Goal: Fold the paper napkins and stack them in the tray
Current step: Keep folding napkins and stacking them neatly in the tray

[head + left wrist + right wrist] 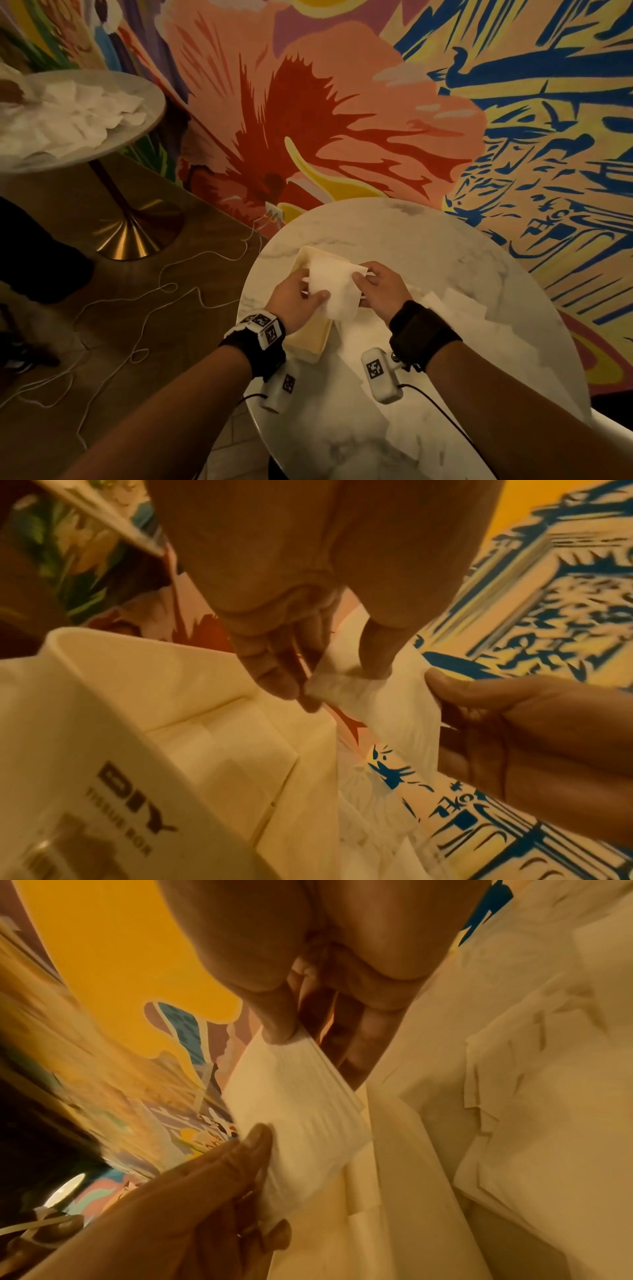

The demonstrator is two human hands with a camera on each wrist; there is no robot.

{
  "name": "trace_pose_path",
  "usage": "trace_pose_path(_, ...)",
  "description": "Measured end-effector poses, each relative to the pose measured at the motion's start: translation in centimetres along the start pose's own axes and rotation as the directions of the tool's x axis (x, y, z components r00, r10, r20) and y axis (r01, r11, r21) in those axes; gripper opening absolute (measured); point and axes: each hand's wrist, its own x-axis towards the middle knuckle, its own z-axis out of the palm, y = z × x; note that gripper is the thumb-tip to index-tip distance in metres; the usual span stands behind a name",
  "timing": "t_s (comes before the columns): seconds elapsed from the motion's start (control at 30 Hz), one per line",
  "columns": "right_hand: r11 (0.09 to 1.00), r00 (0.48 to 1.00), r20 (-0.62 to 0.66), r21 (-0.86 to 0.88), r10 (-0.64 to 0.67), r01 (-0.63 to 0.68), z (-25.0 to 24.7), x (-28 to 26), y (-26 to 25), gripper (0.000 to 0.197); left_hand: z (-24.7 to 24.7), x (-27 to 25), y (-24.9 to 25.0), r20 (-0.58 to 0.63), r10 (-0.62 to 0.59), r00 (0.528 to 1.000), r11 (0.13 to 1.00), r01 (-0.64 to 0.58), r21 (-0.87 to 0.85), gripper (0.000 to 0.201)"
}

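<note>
- A white paper napkin (337, 291) is held in the air between both hands, just above the tray (310, 346).
- The left hand (296, 301) pinches the napkin's left edge, thumb on top and fingers curled beneath it.
- The right hand (380, 286) pinches the napkin's right edge the same way; the right wrist view shows its thumb pressed on a corner of the sheet.
- The tray is a cream, box-like holder standing on the round marble table (428, 246); the left wrist view shows dark lettering on its wall and folded napkins lying inside it.
- Right of the tray, more loose napkins (455, 305) lie on the same table.
- Left of the tray and well apart from it, a second round table (147, 120) holds a heap of white napkins.
- Beyond the tray rises a painted wall (342, 102) with a large orange flower and blue strokes.
</note>
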Motion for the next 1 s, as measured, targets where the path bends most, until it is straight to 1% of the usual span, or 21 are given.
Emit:
trace_pose_path(0.03,1.000,1.000,0.006,-0.001,0.008,-0.008,0.2,0.4,-0.1,0.010,-0.2,0.3,-0.4,0.011,-0.005,1.000,1.000,0.005,0.015,0.042)
trace_pose_path(0.1,0.999,1.000,-0.007,-0.035,-0.005,0.004,0.5,1.1,-0.3,0.006,-0.8,1.0,-1.0,-0.017,-0.016,1.000,0.999,0.017,0.033,0.033)
trace_pose_path(0.17,0.984,0.996,-0.052,-0.164,-0.075,0.066,0.6,2.2,-0.5,0.005,-1.3,1.6,-1.4,-0.034,-0.025,0.999,0.997,0.028,0.070,0.028)
trace_pose_path(0.2,0.964,0.992,-0.054,-0.248,-0.112,0.095,0.7,2.8,-0.7,0.004,-1.6,1.9,-1.5,-0.034,-0.022,0.999,0.994,0.025,0.106,0.028)
trace_pose_path(0.27,0.906,0.989,-0.029,-0.405,-0.145,0.121,1.0,3.9,-1.2,0.003,-2.3,2.5,-1.7,-0.036,-0.010,0.999,0.984,0.016,0.176,0.027)
trace_pose_path(0.3,0.883,0.988,-0.026,-0.454,-0.151,0.122,1.2,4.5,-1.5,0.002,-2.6,2.8,-1.9,-0.046,-0.008,0.999,0.983,0.016,0.185,0.024)
trace_pose_path(0.37,0.859,0.987,-0.053,-0.500,-0.154,0.108,1.5,5.8,-1.8,0.002,-3.5,3.5,-2.6,-0.084,-0.044,0.995,0.983,0.058,0.172,0.020)
trace_pose_path(0.43,0.859,0.986,-0.100,-0.508,-0.135,0.066,1.6,6.9,-1.9,0.003,-4.1,3.9,-3.4,-0.108,-0.098,0.989,0.980,0.115,0.164,0.021)
trace_pose_path(0.5,0.849,0.987,-0.132,-0.528,-0.093,0.010,1.8,7.9,-1.7,0.006,-4.4,4.3,-4.3,-0.091,-0.131,0.987,0.974,0.145,0.171,0.021)
trace_pose_path(0.6,0.798,0.993,-0.113,-0.601,-0.034,-0.041,2.3,9.2,-1.0,0.014,-4.5,4.6,-5.0,-0.065,-0.165,0.984,0.972,0.173,0.158,0.020)
trace_pose_path(0.67,0.765,0.995,-0.102,-0.641,-0.001,-0.065,2.7,9.9,-0.4,0.017,-4.5,4.9,-5.2,-0.053,-0.180,0.982,0.972,0.186,0.143,0.019)
trace_pose_path(0.87,0.671,0.996,-0.075,-0.736,0.058,-0.094,3.8,10.9,0.4,0.013,-4.4,5.4,-5.3,-0.028,-0.185,0.982,0.973,0.187,0.137,0.019)
trace_pose_path(1.0,0.637,0.995,-0.048,-0.766,0.085,-0.092,4.2,11.2,0.8,0.008,-4.5,5.4,-5.3,-0.022,-0.194,0.981,0.971,0.195,0.135,0.020)
